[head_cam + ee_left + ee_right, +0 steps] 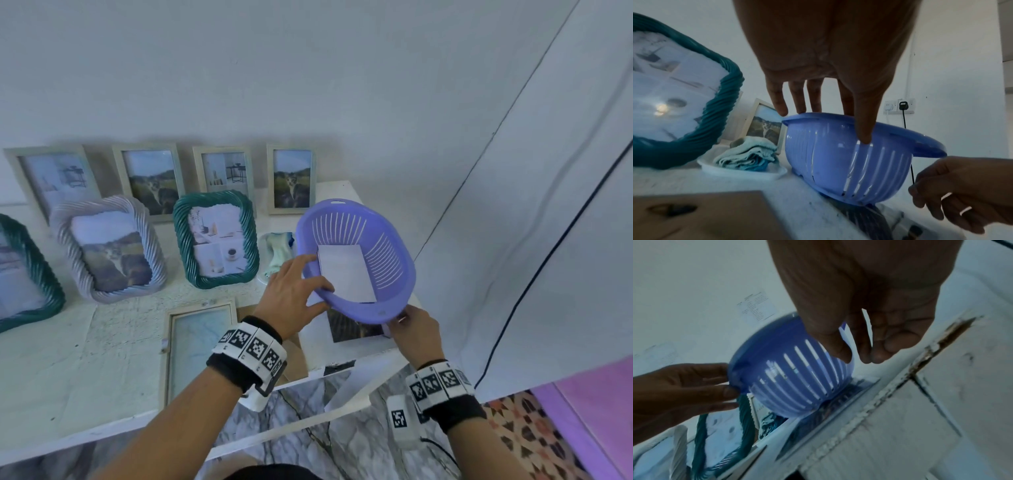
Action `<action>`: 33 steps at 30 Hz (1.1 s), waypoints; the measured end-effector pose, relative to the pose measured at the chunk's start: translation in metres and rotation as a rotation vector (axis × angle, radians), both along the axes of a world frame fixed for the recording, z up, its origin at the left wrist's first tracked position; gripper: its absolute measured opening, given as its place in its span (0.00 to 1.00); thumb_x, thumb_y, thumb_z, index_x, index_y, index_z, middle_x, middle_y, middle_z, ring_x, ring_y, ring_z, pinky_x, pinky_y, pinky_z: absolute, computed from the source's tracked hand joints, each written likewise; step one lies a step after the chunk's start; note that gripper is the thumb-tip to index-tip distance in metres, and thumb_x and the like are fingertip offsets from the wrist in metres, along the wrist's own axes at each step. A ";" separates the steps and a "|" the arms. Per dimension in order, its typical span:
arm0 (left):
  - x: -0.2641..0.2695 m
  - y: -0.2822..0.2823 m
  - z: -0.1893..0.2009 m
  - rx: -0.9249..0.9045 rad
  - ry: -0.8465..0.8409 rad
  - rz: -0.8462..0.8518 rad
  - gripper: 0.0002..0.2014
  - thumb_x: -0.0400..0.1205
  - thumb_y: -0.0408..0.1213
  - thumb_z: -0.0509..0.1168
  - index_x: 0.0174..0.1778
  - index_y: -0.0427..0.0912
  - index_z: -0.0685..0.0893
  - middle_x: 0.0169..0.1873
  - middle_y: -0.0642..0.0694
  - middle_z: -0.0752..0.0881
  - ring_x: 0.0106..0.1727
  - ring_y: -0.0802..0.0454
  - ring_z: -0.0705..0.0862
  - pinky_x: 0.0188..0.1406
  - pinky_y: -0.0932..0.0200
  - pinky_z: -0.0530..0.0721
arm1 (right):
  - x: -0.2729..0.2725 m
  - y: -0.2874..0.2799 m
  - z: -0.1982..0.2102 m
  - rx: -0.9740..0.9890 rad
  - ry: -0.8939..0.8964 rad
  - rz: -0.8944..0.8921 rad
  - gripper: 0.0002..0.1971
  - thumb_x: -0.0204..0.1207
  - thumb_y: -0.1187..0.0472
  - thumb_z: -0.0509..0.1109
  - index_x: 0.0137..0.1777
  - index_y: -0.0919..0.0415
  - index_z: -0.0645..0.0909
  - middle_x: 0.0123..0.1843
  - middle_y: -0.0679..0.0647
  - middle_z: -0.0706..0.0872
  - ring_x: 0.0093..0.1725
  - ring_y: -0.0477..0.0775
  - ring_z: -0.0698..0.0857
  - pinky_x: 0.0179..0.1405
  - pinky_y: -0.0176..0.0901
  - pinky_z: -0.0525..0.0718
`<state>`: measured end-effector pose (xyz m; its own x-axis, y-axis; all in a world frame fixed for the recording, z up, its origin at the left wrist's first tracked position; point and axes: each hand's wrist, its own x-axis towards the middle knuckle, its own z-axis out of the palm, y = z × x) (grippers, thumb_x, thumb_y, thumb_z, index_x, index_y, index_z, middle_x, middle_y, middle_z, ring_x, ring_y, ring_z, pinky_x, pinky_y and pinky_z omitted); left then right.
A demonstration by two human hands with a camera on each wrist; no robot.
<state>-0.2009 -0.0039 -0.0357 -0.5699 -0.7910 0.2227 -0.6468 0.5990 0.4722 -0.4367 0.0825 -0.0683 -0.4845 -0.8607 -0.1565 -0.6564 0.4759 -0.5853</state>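
A purple slotted plastic basket point(394, 240) is tipped up over the right end of the white table point(85, 377), with a white card point(346, 270) lying inside it. My left hand point(308, 277) grips its left rim, fingers over the edge and thumb on the outer wall point(828, 162). My right hand point(407, 325) sits just beneath the near right rim with loosely curled fingers point(941, 194); no hold on the basket point(787, 378) shows. A printed photo point(352, 329) lies flat under the basket.
A wooden frame point(198, 342) lies flat near the front, beside a brown backing board point(298, 356). Standing frames line the back: teal point(215, 236), lilac point(109, 246), pale wood point(291, 178). A white tray holds a folded cloth point(748, 157). A black cable point(548, 260) hangs on the right.
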 end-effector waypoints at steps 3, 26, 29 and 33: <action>0.004 0.006 -0.010 -0.007 0.027 -0.008 0.14 0.75 0.47 0.75 0.56 0.52 0.88 0.73 0.42 0.73 0.74 0.38 0.72 0.66 0.36 0.78 | -0.018 0.006 0.007 0.008 0.077 -0.050 0.12 0.79 0.56 0.66 0.40 0.64 0.83 0.39 0.58 0.86 0.42 0.61 0.83 0.40 0.42 0.70; 0.013 0.007 -0.016 0.042 0.145 -0.045 0.19 0.80 0.58 0.65 0.60 0.52 0.84 0.76 0.47 0.71 0.82 0.49 0.62 0.69 0.50 0.75 | 0.042 -0.219 0.045 0.506 0.805 0.819 0.32 0.52 0.42 0.85 0.55 0.54 0.83 0.52 0.54 0.87 0.44 0.58 0.87 0.43 0.51 0.88; 0.014 0.007 -0.018 0.029 0.142 -0.044 0.19 0.80 0.59 0.64 0.60 0.52 0.84 0.76 0.47 0.72 0.83 0.50 0.61 0.68 0.50 0.76 | 0.046 -0.219 0.037 0.527 0.867 0.796 0.37 0.50 0.45 0.87 0.61 0.54 0.80 0.62 0.58 0.81 0.57 0.62 0.84 0.46 0.51 0.85; 0.012 0.007 -0.017 0.001 0.132 -0.053 0.21 0.80 0.61 0.59 0.60 0.52 0.84 0.75 0.46 0.73 0.82 0.48 0.63 0.64 0.49 0.79 | 0.052 -0.212 0.045 0.525 0.825 0.694 0.44 0.67 0.47 0.81 0.79 0.55 0.63 0.81 0.66 0.61 0.79 0.73 0.62 0.72 0.68 0.69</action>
<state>-0.1885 0.0034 -0.0527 -0.5767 -0.7609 0.2975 -0.5467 0.6300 0.5516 -0.3851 -0.1299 -0.0237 -0.0617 -0.9023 -0.4267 -0.9536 -0.0729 0.2921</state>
